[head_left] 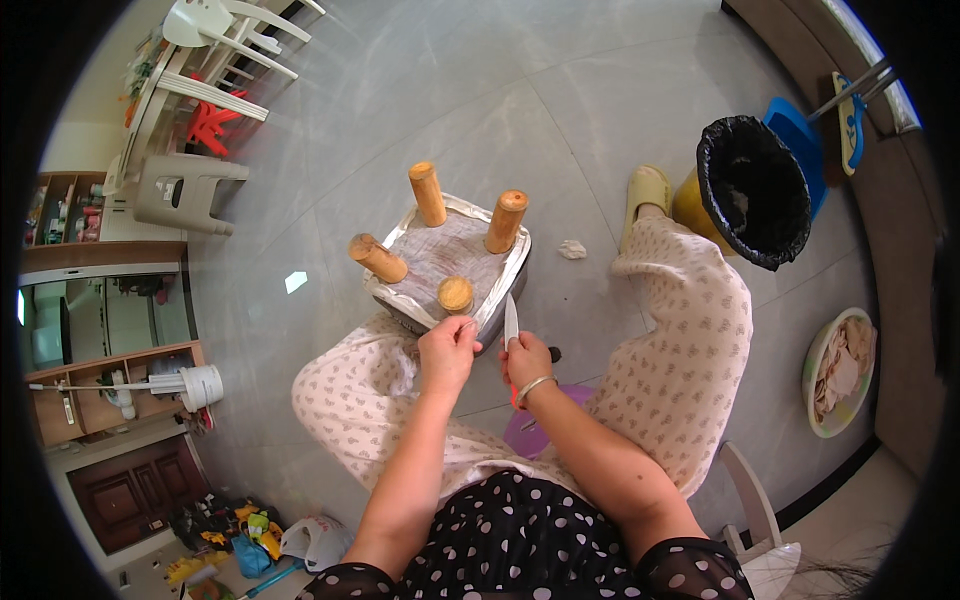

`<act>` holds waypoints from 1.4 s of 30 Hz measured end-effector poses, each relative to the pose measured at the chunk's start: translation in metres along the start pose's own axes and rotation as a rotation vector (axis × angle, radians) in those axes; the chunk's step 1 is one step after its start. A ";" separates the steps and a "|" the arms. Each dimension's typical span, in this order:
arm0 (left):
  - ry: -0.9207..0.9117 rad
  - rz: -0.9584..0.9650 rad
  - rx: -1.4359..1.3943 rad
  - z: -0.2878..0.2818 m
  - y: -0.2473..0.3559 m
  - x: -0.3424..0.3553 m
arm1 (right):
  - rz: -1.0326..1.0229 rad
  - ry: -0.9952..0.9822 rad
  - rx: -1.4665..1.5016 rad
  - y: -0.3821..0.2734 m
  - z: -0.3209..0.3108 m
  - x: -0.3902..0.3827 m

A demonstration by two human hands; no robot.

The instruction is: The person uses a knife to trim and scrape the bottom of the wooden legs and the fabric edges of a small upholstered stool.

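Note:
An upturned padded stool (pixel 430 240) lies in front of me, its several round wooden legs (pixel 425 195) pointing up. Its grey underside is bordered by a strip of whitish fabric (pixel 508 275). My left hand (pixel 450 350) is closed in a pinch at the near edge, beside the nearest leg (pixel 455 295); what its fingers hold is hidden. My right hand (pixel 528 365) grips a tool with a pointed metal blade (pixel 511 318) and a red handle (pixel 516 396). Its tip points away from me, by the stool's near right edge. Whether it is a knife or scissors, I cannot tell.
A white scrap (pixel 572 249) lies on the tiles right of the stool. A purple container (pixel 545 425) sits below my right hand. A black-lined bin (pixel 752 190), blue dustpan (pixel 795 145) and cloth-filled basin (pixel 838 375) stand right. A plastic stool (pixel 188 190) is far left.

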State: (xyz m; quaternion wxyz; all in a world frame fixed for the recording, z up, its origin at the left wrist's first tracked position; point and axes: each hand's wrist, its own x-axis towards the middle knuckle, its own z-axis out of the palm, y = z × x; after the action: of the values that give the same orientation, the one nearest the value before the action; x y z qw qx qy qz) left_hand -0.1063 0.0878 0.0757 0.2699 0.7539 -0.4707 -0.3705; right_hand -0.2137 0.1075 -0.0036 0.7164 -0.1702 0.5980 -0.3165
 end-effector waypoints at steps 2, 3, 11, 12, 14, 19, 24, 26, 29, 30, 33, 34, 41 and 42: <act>-0.040 0.002 -0.047 0.017 0.008 0.006 | -0.035 0.069 0.038 0.004 -0.002 0.008; -0.065 0.009 -0.069 0.028 0.015 0.010 | -0.078 0.121 0.016 0.012 -0.004 0.021; -0.001 -0.076 -0.125 0.087 0.018 0.061 | -0.039 0.218 0.371 -0.048 -0.015 0.002; -0.007 -0.060 -0.150 0.090 0.025 0.064 | -0.049 0.223 0.418 -0.052 -0.015 0.000; -0.028 -0.045 -0.183 0.094 0.060 0.065 | -0.079 0.249 0.517 -0.073 -0.015 -0.012; -0.235 0.128 -0.296 0.115 0.142 0.091 | -0.210 0.126 0.740 -0.168 -0.043 -0.073; -0.372 0.318 -0.147 0.178 0.237 0.105 | -0.459 0.093 0.549 -0.267 -0.137 -0.076; -0.439 0.366 -0.169 0.217 0.254 0.114 | -0.528 0.141 0.438 -0.286 -0.187 -0.046; -0.526 0.477 -0.038 0.253 0.270 0.126 | -0.443 0.155 0.739 -0.304 -0.242 -0.034; -0.510 0.586 -0.004 0.268 0.267 0.133 | -0.482 0.281 0.772 -0.305 -0.252 -0.033; -0.604 0.771 0.169 0.291 0.267 0.142 | -0.469 0.506 0.816 -0.285 -0.275 -0.031; -0.590 0.829 0.232 0.296 0.262 0.143 | -0.455 0.535 0.831 -0.280 -0.277 -0.034; -0.574 0.581 0.559 0.309 0.296 0.118 | -0.641 0.653 0.760 -0.287 -0.266 -0.047; -0.655 0.508 0.614 0.309 0.306 0.119 | -0.646 0.662 0.768 -0.289 -0.266 -0.047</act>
State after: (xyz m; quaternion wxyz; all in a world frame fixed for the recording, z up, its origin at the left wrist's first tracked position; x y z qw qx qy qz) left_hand -0.4801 -0.1641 0.0915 -0.0438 0.5046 -0.7859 -0.3547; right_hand -0.5464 -0.0402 0.1513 0.3700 0.0351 0.5501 -0.7478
